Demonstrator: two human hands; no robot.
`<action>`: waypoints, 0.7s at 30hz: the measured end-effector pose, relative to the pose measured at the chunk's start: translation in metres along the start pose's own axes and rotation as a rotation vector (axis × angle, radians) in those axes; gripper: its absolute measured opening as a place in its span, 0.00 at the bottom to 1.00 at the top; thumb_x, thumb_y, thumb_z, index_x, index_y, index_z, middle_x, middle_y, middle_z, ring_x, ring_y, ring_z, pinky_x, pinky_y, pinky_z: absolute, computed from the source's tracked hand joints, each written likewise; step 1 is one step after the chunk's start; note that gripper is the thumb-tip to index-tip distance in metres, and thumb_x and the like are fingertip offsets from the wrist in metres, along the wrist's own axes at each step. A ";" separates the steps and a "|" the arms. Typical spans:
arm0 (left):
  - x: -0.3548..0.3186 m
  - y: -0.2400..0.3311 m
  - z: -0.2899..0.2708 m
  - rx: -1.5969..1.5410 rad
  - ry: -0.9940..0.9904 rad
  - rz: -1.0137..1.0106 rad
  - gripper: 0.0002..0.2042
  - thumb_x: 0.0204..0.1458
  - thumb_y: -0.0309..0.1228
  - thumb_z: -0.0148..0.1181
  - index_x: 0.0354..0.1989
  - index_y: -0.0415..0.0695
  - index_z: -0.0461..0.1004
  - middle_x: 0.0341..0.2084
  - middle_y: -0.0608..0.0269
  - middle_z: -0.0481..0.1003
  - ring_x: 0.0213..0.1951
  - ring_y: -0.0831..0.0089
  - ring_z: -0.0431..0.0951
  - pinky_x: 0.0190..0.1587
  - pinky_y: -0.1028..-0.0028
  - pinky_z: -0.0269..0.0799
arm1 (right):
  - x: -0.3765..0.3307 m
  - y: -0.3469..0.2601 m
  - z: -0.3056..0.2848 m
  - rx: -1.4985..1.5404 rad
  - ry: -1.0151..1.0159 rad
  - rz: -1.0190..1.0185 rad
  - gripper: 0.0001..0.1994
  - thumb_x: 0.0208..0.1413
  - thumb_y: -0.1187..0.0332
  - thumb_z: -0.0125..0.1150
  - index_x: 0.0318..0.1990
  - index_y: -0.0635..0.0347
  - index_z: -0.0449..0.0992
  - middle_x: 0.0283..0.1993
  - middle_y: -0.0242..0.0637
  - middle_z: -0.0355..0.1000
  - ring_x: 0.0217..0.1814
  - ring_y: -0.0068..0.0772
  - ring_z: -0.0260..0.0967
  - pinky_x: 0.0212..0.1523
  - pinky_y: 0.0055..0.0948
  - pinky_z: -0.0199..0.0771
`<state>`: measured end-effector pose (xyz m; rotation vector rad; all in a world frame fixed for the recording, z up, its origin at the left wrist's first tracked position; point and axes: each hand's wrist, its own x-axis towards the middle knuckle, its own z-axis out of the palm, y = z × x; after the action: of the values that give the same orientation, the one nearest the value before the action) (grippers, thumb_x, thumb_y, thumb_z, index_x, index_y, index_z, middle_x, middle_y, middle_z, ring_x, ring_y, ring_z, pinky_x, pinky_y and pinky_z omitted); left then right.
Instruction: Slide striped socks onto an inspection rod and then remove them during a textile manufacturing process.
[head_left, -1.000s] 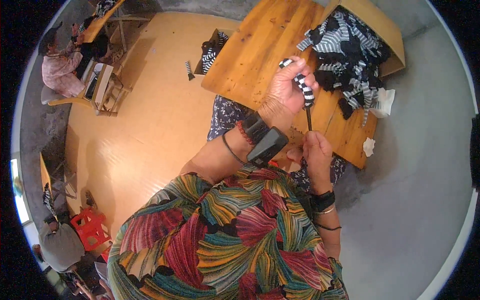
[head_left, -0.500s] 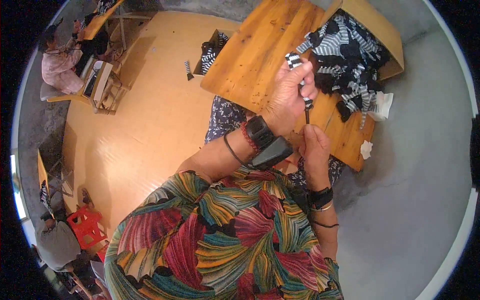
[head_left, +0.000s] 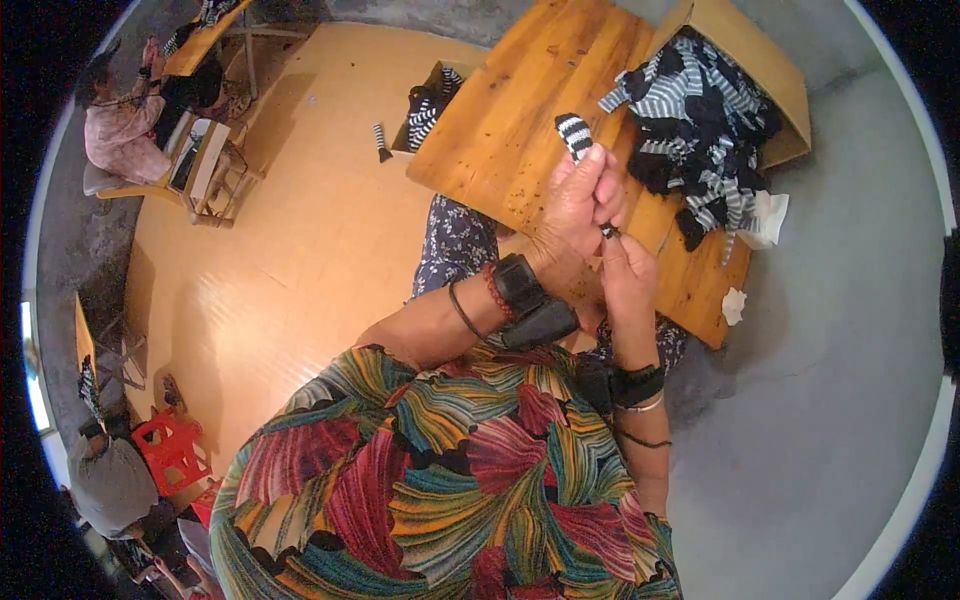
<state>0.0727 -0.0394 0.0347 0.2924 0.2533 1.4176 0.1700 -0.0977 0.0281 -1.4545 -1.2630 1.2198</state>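
My left hand (head_left: 583, 203) is closed round a small black-and-white striped knitted tube (head_left: 574, 134), whose rounded end sticks up above the fingers. Just below, my right hand (head_left: 629, 272) pinches the lower dark end of the tube, close against the left hand. Whether a thin stick is still inside the tube is hidden by the fingers. Both hands are above the near edge of the wooden table (head_left: 500, 130). To their right, a cardboard box (head_left: 785, 60) lies tipped, with a heap of striped and black knitted pieces (head_left: 690, 110) spilling out.
White paper scraps (head_left: 734, 305) lie by the table's right edge. A second box (head_left: 405, 140) of striped pieces stands on the floor beyond the table, with one loose piece (head_left: 382, 142) beside it. Two people sit at far left, near a red plastic stool (head_left: 172, 450).
My hands have drawn together, and the thin dark stick that showed between them is out of sight. The tube's upper end has shifted left and shows more above my left fingers.
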 end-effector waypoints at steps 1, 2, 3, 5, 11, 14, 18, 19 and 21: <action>0.002 0.000 -0.001 0.001 -0.002 0.002 0.08 0.54 0.38 0.45 0.34 0.47 0.64 0.12 0.72 0.60 0.12 0.80 0.55 0.17 0.77 0.55 | 0.003 0.007 -0.001 -0.127 0.069 -0.141 0.13 0.55 0.64 0.47 0.21 0.60 0.65 0.17 0.20 0.52 0.19 0.12 0.46 0.18 0.16 0.46; 0.004 0.001 -0.002 0.031 -0.016 -0.041 0.10 0.54 0.39 0.45 0.36 0.46 0.64 0.14 0.70 0.62 0.13 0.78 0.59 0.18 0.75 0.58 | 0.000 0.003 -0.004 -0.128 0.067 -0.141 0.13 0.55 0.64 0.47 0.21 0.60 0.65 0.17 0.20 0.52 0.19 0.12 0.46 0.18 0.16 0.46; 0.006 0.002 -0.003 0.061 -0.030 -0.086 0.12 0.54 0.40 0.45 0.38 0.45 0.64 0.15 0.68 0.65 0.15 0.75 0.62 0.20 0.73 0.61 | -0.005 -0.004 -0.008 -0.116 0.049 -0.036 0.13 0.55 0.64 0.47 0.21 0.60 0.65 0.17 0.21 0.52 0.20 0.12 0.47 0.18 0.17 0.48; 0.009 0.010 0.002 -0.018 0.024 -0.096 0.14 0.53 0.43 0.45 0.38 0.44 0.64 0.18 0.66 0.66 0.18 0.72 0.64 0.23 0.70 0.64 | -0.009 -0.008 -0.014 -0.105 0.034 0.069 0.13 0.56 0.64 0.47 0.22 0.61 0.65 0.17 0.22 0.53 0.20 0.13 0.48 0.18 0.18 0.50; 0.026 0.025 -0.007 -0.167 0.015 -0.051 0.17 0.51 0.48 0.47 0.33 0.46 0.66 0.21 0.63 0.69 0.22 0.68 0.68 0.29 0.63 0.67 | -0.021 -0.010 -0.022 -0.060 -0.014 0.097 0.13 0.56 0.62 0.47 0.25 0.61 0.68 0.18 0.22 0.55 0.15 0.12 0.51 0.12 0.16 0.52; 0.026 0.023 -0.008 -0.135 -0.056 -0.025 0.16 0.52 0.46 0.47 0.34 0.45 0.66 0.22 0.63 0.68 0.20 0.70 0.65 0.29 0.64 0.65 | -0.024 -0.001 -0.023 -0.034 -0.010 0.070 0.13 0.56 0.61 0.47 0.27 0.61 0.69 0.17 0.21 0.56 0.13 0.12 0.51 0.09 0.15 0.52; 0.015 0.011 0.001 -0.049 -0.020 0.022 0.13 0.53 0.44 0.47 0.32 0.46 0.65 0.22 0.64 0.68 0.19 0.74 0.64 0.28 0.69 0.64 | -0.022 -0.004 -0.018 0.049 -0.015 0.124 0.12 0.56 0.61 0.47 0.26 0.59 0.68 0.17 0.21 0.55 0.13 0.11 0.48 0.11 0.15 0.48; 0.014 0.009 0.005 -0.007 0.008 0.045 0.11 0.53 0.42 0.47 0.32 0.47 0.65 0.20 0.65 0.67 0.19 0.75 0.63 0.26 0.71 0.64 | -0.022 -0.002 -0.018 0.051 -0.021 0.106 0.12 0.56 0.62 0.47 0.26 0.59 0.68 0.17 0.20 0.54 0.13 0.11 0.47 0.11 0.15 0.47; 0.011 0.009 0.013 0.004 0.012 0.058 0.10 0.53 0.41 0.47 0.32 0.47 0.64 0.19 0.67 0.66 0.18 0.76 0.62 0.25 0.72 0.62 | -0.022 -0.001 -0.013 0.107 -0.024 0.076 0.12 0.56 0.62 0.47 0.25 0.59 0.68 0.17 0.20 0.54 0.14 0.11 0.46 0.12 0.15 0.46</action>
<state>0.0707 -0.0282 0.0497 0.2962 0.2591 1.4763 0.1818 -0.1192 0.0344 -1.4241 -1.1495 1.3386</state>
